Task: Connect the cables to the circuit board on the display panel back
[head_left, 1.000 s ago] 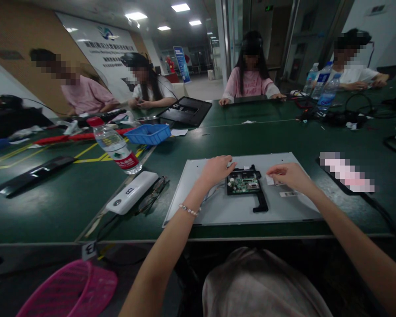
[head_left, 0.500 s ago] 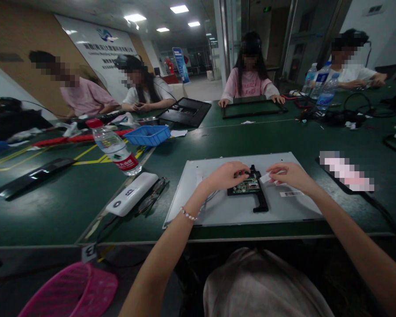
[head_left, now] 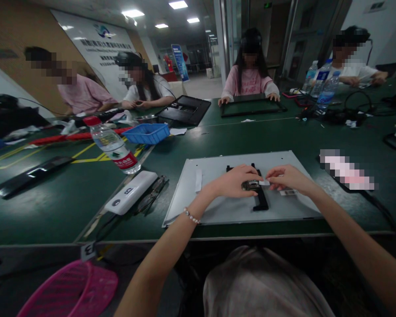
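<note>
A small green circuit board (head_left: 251,185) lies in a black plastic bracket (head_left: 261,203) on a pale flat panel (head_left: 218,212). My left hand (head_left: 232,181) covers most of the board, thumb on the near side and fingers on the far side, gripping it in place. Its fingertips reach the board's right end. Close by on the right, my right hand (head_left: 288,178) pinches a small white strip (head_left: 264,182) between thumb and finger. The strip meets the board's right edge near my left fingertips; whether it is stuck there I cannot tell. Another white strip (head_left: 198,180) lies on the panel's left part.
Left of the panel are a white power bank (head_left: 131,192), glasses (head_left: 152,193) and a water bottle (head_left: 114,145). A blue tray (head_left: 148,133) stands behind them. A phone (head_left: 346,171) with a cable lies right. Several people sit around the table (head_left: 224,136); one holds a black frame (head_left: 252,113).
My left hand has moved right and spread over the circuit board. My right hand has shifted slightly down, and its white strip now meets the board's right end.
</note>
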Tool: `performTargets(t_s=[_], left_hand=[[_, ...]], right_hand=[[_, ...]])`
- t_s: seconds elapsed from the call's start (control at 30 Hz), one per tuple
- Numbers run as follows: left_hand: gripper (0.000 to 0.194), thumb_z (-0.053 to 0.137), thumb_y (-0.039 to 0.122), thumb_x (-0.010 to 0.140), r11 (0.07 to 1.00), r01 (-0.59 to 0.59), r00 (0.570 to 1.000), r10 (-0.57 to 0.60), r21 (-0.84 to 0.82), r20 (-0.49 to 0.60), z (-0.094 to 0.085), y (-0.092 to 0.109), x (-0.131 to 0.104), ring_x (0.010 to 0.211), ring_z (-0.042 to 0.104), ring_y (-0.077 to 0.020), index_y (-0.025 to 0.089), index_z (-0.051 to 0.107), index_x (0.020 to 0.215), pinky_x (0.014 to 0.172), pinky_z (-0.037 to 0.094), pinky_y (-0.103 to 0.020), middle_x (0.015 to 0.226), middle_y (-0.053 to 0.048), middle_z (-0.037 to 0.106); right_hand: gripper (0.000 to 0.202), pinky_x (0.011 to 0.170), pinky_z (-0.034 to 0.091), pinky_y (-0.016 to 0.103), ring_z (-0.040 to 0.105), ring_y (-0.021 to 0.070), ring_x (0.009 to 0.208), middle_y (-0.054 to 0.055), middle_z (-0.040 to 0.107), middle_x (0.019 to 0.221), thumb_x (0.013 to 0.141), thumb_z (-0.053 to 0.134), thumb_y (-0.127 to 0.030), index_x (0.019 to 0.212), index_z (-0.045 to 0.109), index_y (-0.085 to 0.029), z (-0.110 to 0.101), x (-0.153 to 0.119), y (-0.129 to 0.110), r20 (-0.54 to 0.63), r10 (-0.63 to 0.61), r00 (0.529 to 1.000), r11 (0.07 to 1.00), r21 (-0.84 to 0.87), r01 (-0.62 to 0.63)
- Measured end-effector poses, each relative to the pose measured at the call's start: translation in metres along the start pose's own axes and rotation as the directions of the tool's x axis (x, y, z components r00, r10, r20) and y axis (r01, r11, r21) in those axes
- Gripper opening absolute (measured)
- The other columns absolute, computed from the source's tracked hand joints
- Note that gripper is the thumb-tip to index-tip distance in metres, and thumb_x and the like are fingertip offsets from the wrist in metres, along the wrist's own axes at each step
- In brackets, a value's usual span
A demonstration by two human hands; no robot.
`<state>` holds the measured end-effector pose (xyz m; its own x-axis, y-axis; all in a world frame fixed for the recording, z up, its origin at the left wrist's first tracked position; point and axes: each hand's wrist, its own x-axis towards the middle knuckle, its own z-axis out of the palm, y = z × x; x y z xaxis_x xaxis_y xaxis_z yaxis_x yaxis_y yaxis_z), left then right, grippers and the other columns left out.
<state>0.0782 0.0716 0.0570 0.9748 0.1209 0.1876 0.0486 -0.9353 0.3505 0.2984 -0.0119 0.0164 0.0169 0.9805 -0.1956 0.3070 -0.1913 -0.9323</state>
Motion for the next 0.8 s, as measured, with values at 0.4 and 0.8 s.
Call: performTargets(t_s=[0.4,0.8], left_hand=[[0.035,0.059,0.026,0.082,0.999,0.023,0.999,-0.025,0.049,0.03,0.0064,-0.0019,0.002,0.105,0.052,-0.0229,0.023,0.063,0.117,0.096,0.039,-0.038,0.116,-0.008,0.057],[0.033,0.061,0.026,0.081,0.998,0.02,0.998,-0.023,0.065,0.051,0.0054,-0.0012,0.0028,0.106,0.052,-0.0231,0.024,0.064,0.114,0.097,0.039,-0.038,0.116,-0.008,0.057]], right_hand=[[0.016,0.053,0.049,0.024,0.066,0.0161,0.059,0.004,0.069,0.067,0.074,0.063,-0.03,0.081,0.069,-0.017,-0.0024,0.0059,0.0078,0.044,-0.169,0.985,0.966,-0.189,0.174],[0.017,0.063,0.046,0.028,0.06,0.0166,0.065,0.001,0.071,0.076,0.074,0.061,-0.029,0.084,0.073,-0.022,0.0051,0.0054,0.0033,0.074,-0.338,0.938,0.829,-0.448,0.334]])
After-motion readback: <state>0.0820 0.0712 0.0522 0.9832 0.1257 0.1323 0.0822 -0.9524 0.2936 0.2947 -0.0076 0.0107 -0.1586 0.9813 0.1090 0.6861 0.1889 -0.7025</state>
